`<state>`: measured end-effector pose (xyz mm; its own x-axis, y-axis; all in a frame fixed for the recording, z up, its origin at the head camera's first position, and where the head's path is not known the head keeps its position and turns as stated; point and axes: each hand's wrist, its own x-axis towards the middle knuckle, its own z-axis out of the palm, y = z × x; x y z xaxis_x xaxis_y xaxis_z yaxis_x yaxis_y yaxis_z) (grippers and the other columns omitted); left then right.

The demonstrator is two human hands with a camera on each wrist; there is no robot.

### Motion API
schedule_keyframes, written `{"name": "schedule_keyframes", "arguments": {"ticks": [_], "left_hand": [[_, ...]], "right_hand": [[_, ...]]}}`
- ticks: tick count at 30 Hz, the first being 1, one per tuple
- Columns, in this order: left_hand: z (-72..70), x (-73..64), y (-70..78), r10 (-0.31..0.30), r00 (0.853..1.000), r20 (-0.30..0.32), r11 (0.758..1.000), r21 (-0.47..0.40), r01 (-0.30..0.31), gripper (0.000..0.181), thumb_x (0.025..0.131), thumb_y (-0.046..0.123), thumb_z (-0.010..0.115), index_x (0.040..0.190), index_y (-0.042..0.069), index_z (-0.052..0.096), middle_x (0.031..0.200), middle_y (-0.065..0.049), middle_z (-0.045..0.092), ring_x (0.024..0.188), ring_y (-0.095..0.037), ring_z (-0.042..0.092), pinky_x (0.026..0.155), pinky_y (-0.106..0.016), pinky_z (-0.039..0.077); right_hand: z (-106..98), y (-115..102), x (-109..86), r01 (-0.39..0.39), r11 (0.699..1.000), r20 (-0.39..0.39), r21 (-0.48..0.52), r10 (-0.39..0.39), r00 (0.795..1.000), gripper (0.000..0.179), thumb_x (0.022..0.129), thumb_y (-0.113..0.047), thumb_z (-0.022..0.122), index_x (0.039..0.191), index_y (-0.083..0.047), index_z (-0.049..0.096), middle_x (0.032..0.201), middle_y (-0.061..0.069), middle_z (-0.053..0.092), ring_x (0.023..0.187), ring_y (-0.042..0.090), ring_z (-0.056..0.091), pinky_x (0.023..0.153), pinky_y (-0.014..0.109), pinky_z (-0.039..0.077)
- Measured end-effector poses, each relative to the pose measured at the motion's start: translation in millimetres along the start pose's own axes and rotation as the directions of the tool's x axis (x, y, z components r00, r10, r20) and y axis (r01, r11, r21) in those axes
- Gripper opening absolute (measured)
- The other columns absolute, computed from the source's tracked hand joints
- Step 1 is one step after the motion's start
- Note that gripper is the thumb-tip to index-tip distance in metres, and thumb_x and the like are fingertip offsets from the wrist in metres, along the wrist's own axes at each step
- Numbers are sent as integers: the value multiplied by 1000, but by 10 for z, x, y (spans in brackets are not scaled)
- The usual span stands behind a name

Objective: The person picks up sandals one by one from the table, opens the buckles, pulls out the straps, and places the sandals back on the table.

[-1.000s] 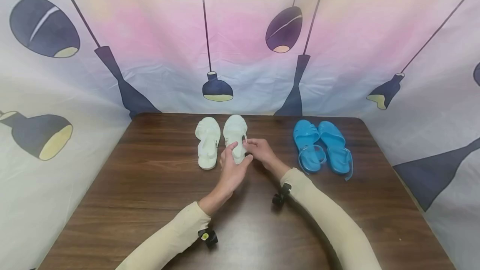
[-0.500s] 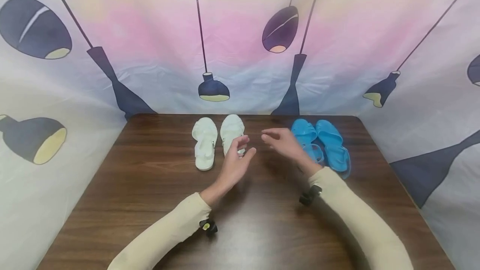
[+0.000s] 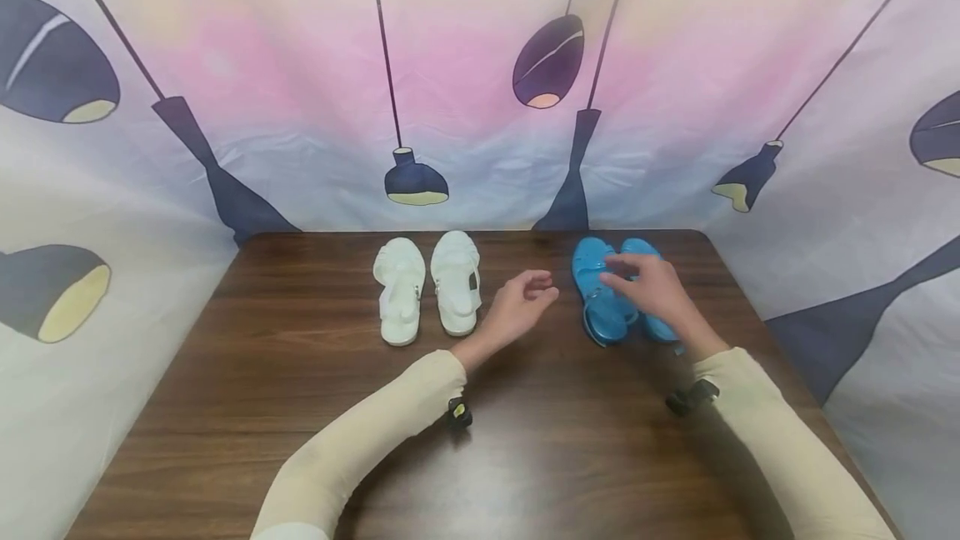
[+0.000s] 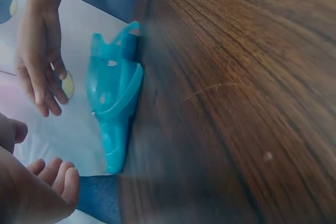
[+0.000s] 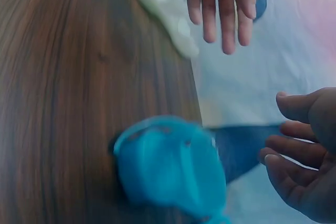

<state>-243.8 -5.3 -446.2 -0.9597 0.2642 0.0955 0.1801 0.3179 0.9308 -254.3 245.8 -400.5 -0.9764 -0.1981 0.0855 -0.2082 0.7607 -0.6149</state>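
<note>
My right hand [image 3: 651,286] hovers above a pair of blue sandals, its fingers loosely bent around air. It overlaps both the left blue sandal [image 3: 589,261] and the right blue sandal [image 3: 660,328] in the head view. Between the two pairs, my left hand [image 3: 519,305] floats over the table with relaxed fingers and nothing in them. Left of it, a pair of white sandals stands side by side, the left white sandal [image 3: 400,290] and the right white sandal [image 3: 455,282], toes toward the back. In the right wrist view the blue sandals [image 5: 168,166] look blurred.
The dark wooden table [image 3: 300,407] ends at a back edge close behind the sandals' toes. A cloth backdrop [image 3: 465,82] printed with hanging lamps rises behind and on both sides. A small black camera [image 3: 459,413] sits on the left sleeve, another [image 3: 692,397] on the right.
Both hands have left the right white sandal, which they were holding at its strap. They have moved rightward, the right hand to above the blue sandals, the left hand trailing. The view has shifted slightly.
</note>
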Motion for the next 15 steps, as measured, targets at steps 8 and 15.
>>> {"name": "schedule_keyframes", "arguments": {"ticks": [8,15], "left_hand": [[339,147,-48,-45,997,65,999,1,45,47,103,39,61,137,7,60,131,-9,67,118,-21,67,92,-36,58],[616,219,5,-113,990,88,989,101,104,58,103,49,56,143,7,54,140,-11,61,128,-25,60,99,-41,54]], "right_hand": [[-29,262,-48,-95,994,2,-52,96,995,54,99,-32,69,140,1,58,138,25,60,127,47,56,101,64,47],[22,327,-63,-111,987,13,-115,113,993,48,100,-30,67,135,3,62,134,27,62,122,48,59,98,63,49]]}}
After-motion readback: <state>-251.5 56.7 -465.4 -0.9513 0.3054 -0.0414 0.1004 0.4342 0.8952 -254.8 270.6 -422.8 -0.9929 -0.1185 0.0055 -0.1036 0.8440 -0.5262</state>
